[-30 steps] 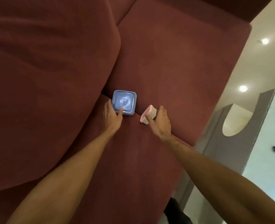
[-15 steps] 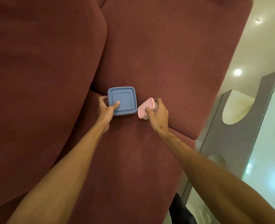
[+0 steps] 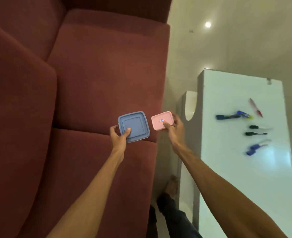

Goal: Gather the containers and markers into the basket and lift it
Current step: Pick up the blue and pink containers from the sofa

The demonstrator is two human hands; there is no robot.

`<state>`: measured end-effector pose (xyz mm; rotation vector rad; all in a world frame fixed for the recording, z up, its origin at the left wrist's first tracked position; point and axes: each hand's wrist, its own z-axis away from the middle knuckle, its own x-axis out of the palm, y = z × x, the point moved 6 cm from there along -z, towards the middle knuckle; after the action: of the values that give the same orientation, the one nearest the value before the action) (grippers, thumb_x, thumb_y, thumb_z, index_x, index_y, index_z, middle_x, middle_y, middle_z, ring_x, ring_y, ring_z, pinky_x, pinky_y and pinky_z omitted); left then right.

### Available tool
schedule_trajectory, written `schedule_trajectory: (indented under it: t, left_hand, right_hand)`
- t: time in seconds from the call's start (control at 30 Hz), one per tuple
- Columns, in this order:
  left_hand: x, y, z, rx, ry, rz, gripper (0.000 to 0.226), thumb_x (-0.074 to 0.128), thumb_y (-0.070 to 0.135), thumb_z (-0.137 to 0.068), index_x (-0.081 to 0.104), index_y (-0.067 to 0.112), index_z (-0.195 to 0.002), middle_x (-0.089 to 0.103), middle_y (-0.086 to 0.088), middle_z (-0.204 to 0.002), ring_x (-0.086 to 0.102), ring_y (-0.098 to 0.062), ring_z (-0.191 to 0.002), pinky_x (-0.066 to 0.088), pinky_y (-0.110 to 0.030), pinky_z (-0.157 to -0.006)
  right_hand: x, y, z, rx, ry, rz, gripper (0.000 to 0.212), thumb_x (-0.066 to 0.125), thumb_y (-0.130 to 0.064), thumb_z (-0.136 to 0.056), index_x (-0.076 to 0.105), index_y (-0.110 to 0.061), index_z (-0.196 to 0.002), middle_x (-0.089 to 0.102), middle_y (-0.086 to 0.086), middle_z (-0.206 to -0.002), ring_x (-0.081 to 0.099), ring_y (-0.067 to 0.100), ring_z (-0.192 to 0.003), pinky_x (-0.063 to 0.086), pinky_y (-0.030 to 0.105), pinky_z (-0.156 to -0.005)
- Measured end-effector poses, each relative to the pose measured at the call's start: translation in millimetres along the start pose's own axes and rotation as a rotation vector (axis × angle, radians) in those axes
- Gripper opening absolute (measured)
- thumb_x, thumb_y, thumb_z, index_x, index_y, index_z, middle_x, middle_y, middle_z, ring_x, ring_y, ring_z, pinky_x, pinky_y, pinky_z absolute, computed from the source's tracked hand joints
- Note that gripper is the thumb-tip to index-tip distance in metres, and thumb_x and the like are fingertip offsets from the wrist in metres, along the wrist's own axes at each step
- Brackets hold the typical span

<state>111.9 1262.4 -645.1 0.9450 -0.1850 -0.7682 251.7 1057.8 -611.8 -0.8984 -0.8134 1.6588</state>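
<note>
At the centre of the frame, a blue container [image 3: 133,126] is held in the left hand [image 3: 119,136], the thumb pressed on its lid and the fingers curled under its lower left corner. Just to its right, apart from it, a pink container [image 3: 162,120] is gripped by the right hand [image 3: 174,130], thumb on top. Both arms are stretched forward over the red sofa [image 3: 93,74]. Blurred markers [image 3: 227,116] lie on the white table [image 3: 231,169] at the right.
</note>
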Motion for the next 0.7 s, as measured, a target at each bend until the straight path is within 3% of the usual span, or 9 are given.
schedule_trajectory:
  t: [0.07,0.1,0.23,0.47,0.6,0.7]
  left_hand:
    - [41.0,9.4,10.9,0.010,-0.049,-0.030,0.047,0.075,0.019,-0.084,0.045,0.016,-0.120,0.061,-0.008,-0.118,0.061,-0.020,-0.102,0.048,-0.027,-0.080]
    - [65.7,13.5,17.4,0.018,-0.076,-0.048,0.047,0.075,0.019,-0.084,0.045,0.016,-0.120,0.062,-0.008,-0.117,0.061,-0.019,-0.100,0.049,-0.027,-0.078]
    - [160.9,21.7,45.5,0.026,-0.168,-0.135,0.046,0.076,0.019,-0.083,0.047,0.014,-0.118,0.062,-0.005,-0.112,0.061,-0.015,-0.091,0.049,-0.025,-0.072]
    - [301.5,-7.3,75.0,-0.044,-0.348,-0.268,0.045,0.077,0.017,-0.083,0.046,0.016,-0.116,0.059,-0.005,-0.113,0.059,-0.017,-0.092,0.049,-0.028,-0.073]
    - [359.4,-29.3,66.9,-0.061,-0.410,-0.382,0.044,0.077,0.015,-0.082,0.047,0.017,-0.113,0.059,-0.006,-0.113,0.059,-0.021,-0.096,0.052,-0.037,-0.082]
    - [392.8,-41.5,58.0,-0.060,-0.451,-0.429,0.044,0.075,0.014,-0.084,0.047,0.014,-0.117,0.057,-0.004,-0.111,0.058,-0.020,-0.094,0.053,-0.035,-0.078]
  right_hand:
    - [-42.6,-2.4,-10.4,0.026,0.035,-0.065,0.050,0.063,0.006,-0.087,0.054,-0.010,-0.134,0.065,0.004,-0.118,0.066,0.025,-0.110,0.058,0.048,-0.089]
    - [-67.8,-2.6,-17.0,0.042,0.068,-0.097,0.051,0.063,0.006,-0.087,0.054,-0.011,-0.134,0.064,0.007,-0.122,0.065,0.027,-0.112,0.059,0.049,-0.087]
    - [-166.4,6.7,-37.5,0.100,0.204,-0.204,0.050,0.064,0.005,-0.087,0.056,-0.018,-0.131,0.063,0.015,-0.125,0.065,0.030,-0.109,0.062,0.037,-0.076]
    - [-307.3,60.9,-56.9,0.248,0.431,-0.339,0.047,0.067,-0.001,-0.088,0.057,-0.022,-0.129,0.065,0.013,-0.116,0.062,0.028,-0.102,0.052,0.033,-0.072]
    - [-354.7,103.1,-65.3,0.309,0.562,-0.433,0.047,0.068,0.004,-0.086,0.057,-0.016,-0.127,0.061,-0.002,-0.103,0.060,0.028,-0.102,0.053,0.041,-0.084]
    - [-370.4,135.3,-72.1,0.348,0.631,-0.518,0.046,0.068,0.010,-0.083,0.058,-0.014,-0.121,0.057,-0.009,-0.096,0.059,0.028,-0.097,0.053,0.041,-0.088]
